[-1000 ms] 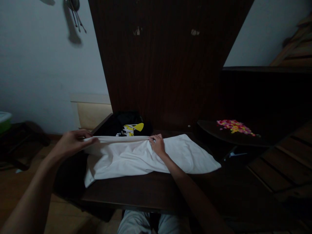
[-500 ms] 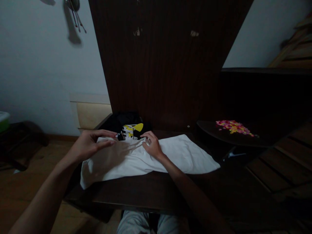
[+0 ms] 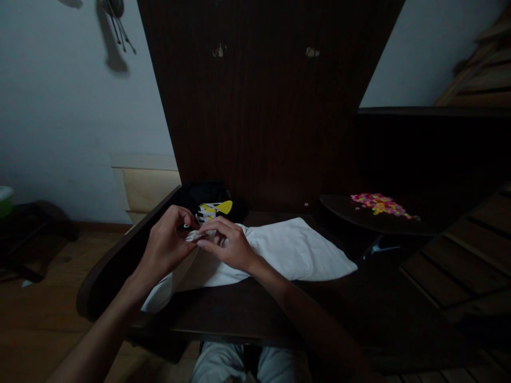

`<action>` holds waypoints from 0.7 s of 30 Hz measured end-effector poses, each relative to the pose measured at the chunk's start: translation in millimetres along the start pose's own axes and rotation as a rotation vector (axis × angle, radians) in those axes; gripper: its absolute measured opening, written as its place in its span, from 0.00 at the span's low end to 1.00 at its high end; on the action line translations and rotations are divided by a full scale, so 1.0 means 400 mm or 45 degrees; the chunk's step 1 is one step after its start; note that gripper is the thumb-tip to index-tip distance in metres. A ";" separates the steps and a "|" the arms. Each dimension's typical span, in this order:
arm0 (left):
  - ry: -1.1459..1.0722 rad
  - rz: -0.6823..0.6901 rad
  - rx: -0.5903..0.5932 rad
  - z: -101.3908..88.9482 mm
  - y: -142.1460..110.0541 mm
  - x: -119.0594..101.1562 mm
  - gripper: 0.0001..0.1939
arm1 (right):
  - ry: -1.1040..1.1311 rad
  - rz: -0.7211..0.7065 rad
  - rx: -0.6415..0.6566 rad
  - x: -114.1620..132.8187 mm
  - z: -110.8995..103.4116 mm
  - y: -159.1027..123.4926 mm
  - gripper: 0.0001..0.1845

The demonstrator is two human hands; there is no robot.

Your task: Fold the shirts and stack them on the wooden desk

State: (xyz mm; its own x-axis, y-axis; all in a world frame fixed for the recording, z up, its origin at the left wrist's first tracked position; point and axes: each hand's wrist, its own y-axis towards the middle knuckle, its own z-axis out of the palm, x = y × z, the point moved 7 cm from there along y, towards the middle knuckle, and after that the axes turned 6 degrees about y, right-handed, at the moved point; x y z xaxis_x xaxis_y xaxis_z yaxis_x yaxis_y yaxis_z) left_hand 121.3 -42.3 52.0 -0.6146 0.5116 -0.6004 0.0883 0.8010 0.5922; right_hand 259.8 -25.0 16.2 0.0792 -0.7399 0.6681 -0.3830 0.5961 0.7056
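A white cloth (image 3: pixel 293 247), perhaps a garment, lies lengthwise over the dark wooden bench (image 3: pixel 223 314). Its left part is gathered and lifted between my two hands. My left hand (image 3: pixel 170 242) pinches the bunched edge, with its thumb and fingers closed on the fabric. Right beside it, my right hand (image 3: pixel 227 242) grips the same gathered edge from the other side, the fingertips of both hands almost touching. The cloth's lower left corner hangs in a fold below my left hand. Toward the right, the fabric lies fairly flat and tapers to a point.
Behind my hands sits a black item with a yellow and white printed piece (image 3: pixel 215 209). Pink and yellow petal-like bits (image 3: pixel 381 205) lie on a small curved shelf (image 3: pixel 335 205) at right. A tall dark panel (image 3: pixel 263 106) rises behind. At far left stands a dark stool (image 3: pixel 24 229).
My left hand has moved right along the cloth's edge to meet my right hand, which shifted left. The cloth's left end is now bunched up and raised between them.
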 end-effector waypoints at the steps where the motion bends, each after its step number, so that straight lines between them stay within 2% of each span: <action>1: 0.055 0.019 -0.015 -0.002 0.000 -0.010 0.16 | -0.011 -0.011 0.002 0.004 0.002 0.003 0.10; 5: 0.221 0.120 -0.075 -0.006 -0.006 -0.036 0.11 | -0.061 -0.046 0.008 0.018 0.012 0.018 0.08; 8: 0.314 0.097 -0.090 -0.005 -0.010 -0.026 0.10 | -0.091 -0.058 0.022 0.029 0.020 0.028 0.03; 12: 0.378 0.044 0.009 -0.007 -0.013 0.000 0.11 | -0.028 -0.046 0.035 0.030 0.015 0.034 0.06; 14: 0.432 0.028 0.025 -0.026 -0.016 0.013 0.11 | -0.033 -0.053 0.028 0.017 -0.005 0.033 0.08; 17: 0.494 -0.055 -0.051 -0.085 -0.027 0.040 0.16 | -0.188 -0.035 -0.006 -0.043 -0.056 0.021 0.06; 21: 0.605 -0.284 -0.145 -0.172 -0.055 0.095 0.20 | -0.390 0.144 -0.060 -0.193 -0.125 -0.034 0.10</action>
State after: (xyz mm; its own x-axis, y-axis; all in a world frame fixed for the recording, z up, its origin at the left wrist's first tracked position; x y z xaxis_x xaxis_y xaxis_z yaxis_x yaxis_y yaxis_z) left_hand 42.1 -61.7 53.0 -0.8981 0.1146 -0.4246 -0.1545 0.8217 0.5485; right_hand 304.9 39.7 -33.3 -0.2447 -0.7230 0.6461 -0.3297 0.6887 0.6458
